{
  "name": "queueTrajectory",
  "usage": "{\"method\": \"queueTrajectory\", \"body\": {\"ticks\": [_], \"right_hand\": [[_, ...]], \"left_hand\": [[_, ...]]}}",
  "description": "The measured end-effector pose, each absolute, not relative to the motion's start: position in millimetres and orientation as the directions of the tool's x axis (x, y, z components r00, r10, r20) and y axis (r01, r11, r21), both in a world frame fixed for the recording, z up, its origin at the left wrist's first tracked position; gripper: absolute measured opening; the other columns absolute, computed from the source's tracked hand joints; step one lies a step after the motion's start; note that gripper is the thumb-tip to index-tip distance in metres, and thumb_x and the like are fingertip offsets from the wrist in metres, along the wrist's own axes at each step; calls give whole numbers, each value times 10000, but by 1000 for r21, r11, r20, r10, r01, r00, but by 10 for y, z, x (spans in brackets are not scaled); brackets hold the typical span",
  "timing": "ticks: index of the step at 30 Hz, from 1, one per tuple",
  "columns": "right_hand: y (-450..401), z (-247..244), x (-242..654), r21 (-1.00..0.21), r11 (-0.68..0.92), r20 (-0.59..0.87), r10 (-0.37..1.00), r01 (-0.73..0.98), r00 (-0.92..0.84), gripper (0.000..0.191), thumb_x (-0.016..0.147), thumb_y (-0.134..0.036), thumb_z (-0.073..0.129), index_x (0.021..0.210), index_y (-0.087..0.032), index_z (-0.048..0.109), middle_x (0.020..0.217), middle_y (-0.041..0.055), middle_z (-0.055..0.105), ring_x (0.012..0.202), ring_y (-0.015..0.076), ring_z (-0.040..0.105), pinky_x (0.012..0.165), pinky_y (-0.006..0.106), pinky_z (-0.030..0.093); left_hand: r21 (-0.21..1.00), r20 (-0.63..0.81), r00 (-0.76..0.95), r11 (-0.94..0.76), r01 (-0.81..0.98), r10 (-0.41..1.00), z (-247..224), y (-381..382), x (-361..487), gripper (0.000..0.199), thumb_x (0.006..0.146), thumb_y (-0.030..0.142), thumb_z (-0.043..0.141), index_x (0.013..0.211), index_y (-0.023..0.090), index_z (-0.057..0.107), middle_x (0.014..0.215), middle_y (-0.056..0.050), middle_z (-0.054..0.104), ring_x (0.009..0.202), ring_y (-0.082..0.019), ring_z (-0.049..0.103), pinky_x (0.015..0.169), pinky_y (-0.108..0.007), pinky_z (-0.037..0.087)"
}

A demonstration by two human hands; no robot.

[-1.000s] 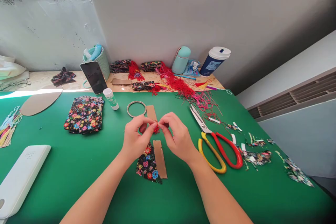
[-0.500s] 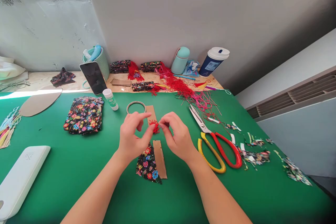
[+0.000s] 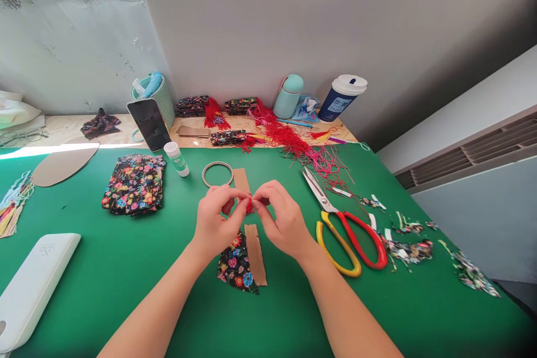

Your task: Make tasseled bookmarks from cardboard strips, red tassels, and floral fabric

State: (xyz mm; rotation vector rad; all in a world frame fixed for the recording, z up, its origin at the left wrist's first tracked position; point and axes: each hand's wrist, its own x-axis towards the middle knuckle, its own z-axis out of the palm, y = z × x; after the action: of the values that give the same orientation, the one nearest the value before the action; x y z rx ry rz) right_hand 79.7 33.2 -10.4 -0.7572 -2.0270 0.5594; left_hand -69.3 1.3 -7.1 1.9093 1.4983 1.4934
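Both hands meet just above the brown cardboard strip (image 3: pixel 255 253) on the green bench (image 3: pixel 126 268). The left hand (image 3: pixel 216 225) and right hand (image 3: pixel 283 219) each pinch a small red thread tuft (image 3: pixel 250 205) between fingertips, grip clenched on it. Floral fabric (image 3: pixel 235 263) touches the strip's left edge; red-and-yellow scissors (image 3: pixel 344 229) lie right of it.
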Motion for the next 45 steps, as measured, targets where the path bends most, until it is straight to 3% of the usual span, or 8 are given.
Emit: {"method": "queueTrajectory", "body": {"ticks": [5,13,25,30,33,36,41,45], "right_hand": [[325,-83,790,-706,672,557,722,223,-411,67,874,-156,512,913,-205,535,827,30,542,705,146,528,639,298,469],[341,-80,817,-803,572,480,789,170,-385,104,891,-165,498,821,-212,558,750,0,546,687,130,524,616,264,457],[336,-124,807,-856,505,433,817,110,-381,69,879,-195,527,840,-220,577,776,6,554,679,131,549,601,268,479],[334,-119,803,-832,538,465,809,135,-359,73,883,-183,508,829,-215,545,761,1,527,678,129,522,599,267,470],[333,-105,796,-797,584,504,785,155,-360,75,876,-157,512,834,-212,541,764,0,530,677,123,513,592,256,463],[335,-92,792,-753,632,547,757,186,-357,92,866,-126,521,841,-212,542,758,-4,532,680,118,510,575,238,449],[337,-110,790,-702,679,583,721,215,-374,113,866,-103,521,859,-214,543,794,1,541,675,109,518,577,229,453],[333,-148,786,-642,725,614,681,251,-398,128,870,-95,513,891,-218,542,827,11,546,718,118,536,624,243,472]], "left_hand": [[920,335,-166,-284,270,928,-77,18,-683,87,766,224,648,785,204,731,528,40,504,475,-80,386,487,-235,344],[992,78,-135,-91,-91,988,-41,52,-707,131,677,308,740,754,204,760,666,-26,678,630,-145,609,586,-262,504],[994,95,-118,-100,-35,988,-26,42,-725,106,710,242,708,796,243,770,579,12,577,592,-101,500,558,-217,409],[997,51,-108,-57,-58,993,-36,35,-696,123,704,279,710,782,196,756,643,-6,593,573,-108,505,545,-239,408],[992,115,-137,-107,65,984,-54,15,-687,128,727,267,686,806,177,730,519,48,432,476,-73,363,476,-226,324],[934,302,-168,-256,248,938,-70,-18,-694,199,760,211,645,955,187,675,522,78,326,476,-74,323,472,-217,305],[571,746,-109,-545,614,658,-46,-66,-705,447,734,84,636,1150,225,548,674,29,543,641,-128,479,626,-269,425],[362,838,-7,-546,756,546,-25,-60,-694,526,723,22,637,1186,237,513,860,-20,714,810,-183,538,756,-336,445]]}}
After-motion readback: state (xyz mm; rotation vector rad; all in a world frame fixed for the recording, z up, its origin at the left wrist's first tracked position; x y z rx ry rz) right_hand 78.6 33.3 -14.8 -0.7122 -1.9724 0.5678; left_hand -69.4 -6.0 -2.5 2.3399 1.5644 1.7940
